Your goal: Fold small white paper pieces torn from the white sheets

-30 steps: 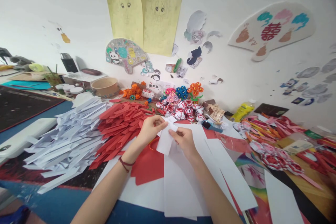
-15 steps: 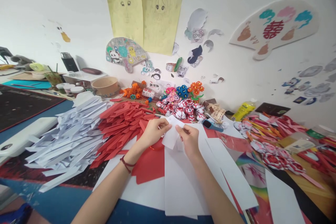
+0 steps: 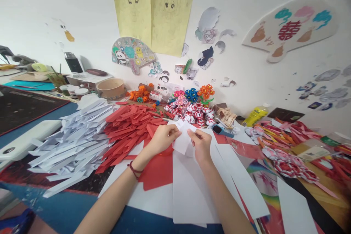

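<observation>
A small piece of white paper [image 3: 182, 142] is held up between both hands, above larger white sheets [image 3: 192, 193] and a red sheet [image 3: 157, 173]. My left hand [image 3: 163, 139] pinches its upper left part, thumb and fingers together. On the other side, my right hand [image 3: 201, 144] grips the paper's right part between thumb and forefinger. To the left lie a heap of folded white strips [image 3: 76, 142] and a heap of folded red strips [image 3: 131, 124]. Red-and-white paper flowers [image 3: 196, 113] stand just behind the hands.
At the back are a round tan bowl [image 3: 110, 87], orange paper flowers [image 3: 141, 93] and a yellow bottle [image 3: 255, 115]. A blue watch [image 3: 222, 130] rests right of the flowers. Coloured strips [image 3: 290, 133] fill the right side; a white device [image 3: 30, 140] lies left.
The view has shifted slightly. Both hands keep their hold on the small white paper, which shows a slightly different tilt.
</observation>
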